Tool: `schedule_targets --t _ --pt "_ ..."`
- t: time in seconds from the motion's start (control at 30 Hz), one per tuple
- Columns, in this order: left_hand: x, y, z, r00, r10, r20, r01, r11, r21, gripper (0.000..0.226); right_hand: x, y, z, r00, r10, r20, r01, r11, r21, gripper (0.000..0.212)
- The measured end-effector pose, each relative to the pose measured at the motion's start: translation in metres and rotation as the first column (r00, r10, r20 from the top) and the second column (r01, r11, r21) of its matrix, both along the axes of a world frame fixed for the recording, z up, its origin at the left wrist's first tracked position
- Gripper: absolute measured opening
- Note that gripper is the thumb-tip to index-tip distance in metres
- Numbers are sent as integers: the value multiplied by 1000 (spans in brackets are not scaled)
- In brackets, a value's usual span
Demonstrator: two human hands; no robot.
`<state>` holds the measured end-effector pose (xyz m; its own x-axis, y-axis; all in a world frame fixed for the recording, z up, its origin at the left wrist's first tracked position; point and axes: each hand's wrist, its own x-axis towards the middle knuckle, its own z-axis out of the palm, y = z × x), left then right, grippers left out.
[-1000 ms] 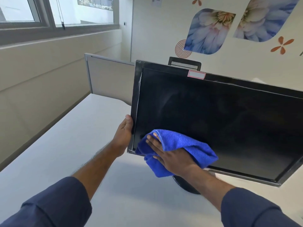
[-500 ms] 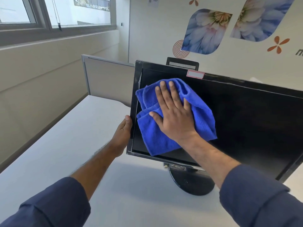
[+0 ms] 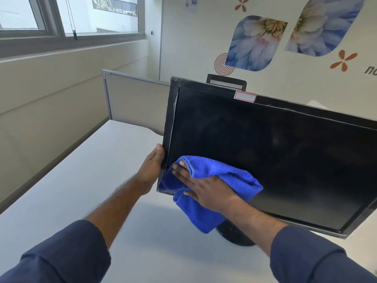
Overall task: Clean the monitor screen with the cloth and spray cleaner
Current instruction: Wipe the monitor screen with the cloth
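Note:
A black monitor [image 3: 275, 158] with a dark screen stands on a round black base [image 3: 234, 234] on the white desk. My left hand [image 3: 152, 166] grips the monitor's left bezel near its lower corner. My right hand [image 3: 206, 189] presses a blue microfibre cloth [image 3: 220, 176] flat against the screen's lower left corner. Part of the cloth hangs below the bottom bezel. A pink-edged label [image 3: 244, 97] sits on the top bezel. No spray cleaner is in view.
The white desk [image 3: 81, 180] runs left and toward me. A grey partition panel [image 3: 134, 99] stands behind the monitor's left side. A black chair back [image 3: 226, 81] shows above the monitor. Windows and a beige wall are at left.
My right hand swept the cloth from the lower left corner up to the upper left of the screen, then back down to the lower left corner. My left hand stayed on the bezel.

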<state>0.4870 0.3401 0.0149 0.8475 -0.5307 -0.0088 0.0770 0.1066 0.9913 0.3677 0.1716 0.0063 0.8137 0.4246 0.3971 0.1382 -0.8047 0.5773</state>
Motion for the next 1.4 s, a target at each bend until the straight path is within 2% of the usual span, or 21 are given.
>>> schedule_targets --t 0.1,0.23,0.37,0.47,0.57,0.63,0.7,0.73,0.8,0.87,0.93,1.0,1.1,1.23,1.4 --pt "1 -1 -2 1000 28 14 -28 1000 12 51 13 -5 22 1000 20 -11 -19 996 83 68" --pt "1 -1 -1 1000 -4 23 4 1000 7 45 33 -6 70 979 -25 203 13 998 59 69" --pt "1 1 0 1000 -16 -10 16 1000 4 50 44 -14 114 948 -126 292 103 990 94 73" --pt "1 1 1 1000 -25 -14 25 1000 4 48 41 -19 116 923 -182 340 149 981 122 74" --pt "2 0 -4 1000 -12 -13 12 1000 -7 49 41 -9 93 896 -247 368 147 949 280 73" --pt "3 -1 -8 1000 10 -13 -10 1000 -11 51 41 3 72 914 -233 331 129 943 307 72" --pt "4 -2 -10 1000 16 3 -16 1000 -11 47 39 13 46 958 -142 248 89 973 212 69" --pt "4 -2 -9 1000 17 14 -17 1000 -1 46 37 15 33 980 -97 176 65 982 176 68" --pt "5 -2 -6 1000 18 18 -19 1000 23 53 30 16 10 999 -25 20 20 975 221 68" --pt "5 -2 -4 1000 26 -8 -26 999 24 57 20 16 -6 996 -4 -89 27 965 260 72" --pt "5 -2 -5 999 36 -9 -36 999 29 58 9 12 -27 989 54 -137 -33 988 150 72" --pt "2 -2 -4 999 37 14 -38 999 38 58 -2 6 -44 962 53 -266 -9 987 163 70" --pt "-2 -2 -2 998 53 31 -54 998 43 56 -17 0 -52 978 -12 -207 57 976 212 72" --pt "-1 -7 -6 994 109 25 -110 993 37 60 -46 -20 -57 960 -62 -272 104 984 144 72" --pt "-3 -8 -6 994 108 28 -109 993 48 54 -85 -44 -61 952 -139 -272 190 966 173 57"
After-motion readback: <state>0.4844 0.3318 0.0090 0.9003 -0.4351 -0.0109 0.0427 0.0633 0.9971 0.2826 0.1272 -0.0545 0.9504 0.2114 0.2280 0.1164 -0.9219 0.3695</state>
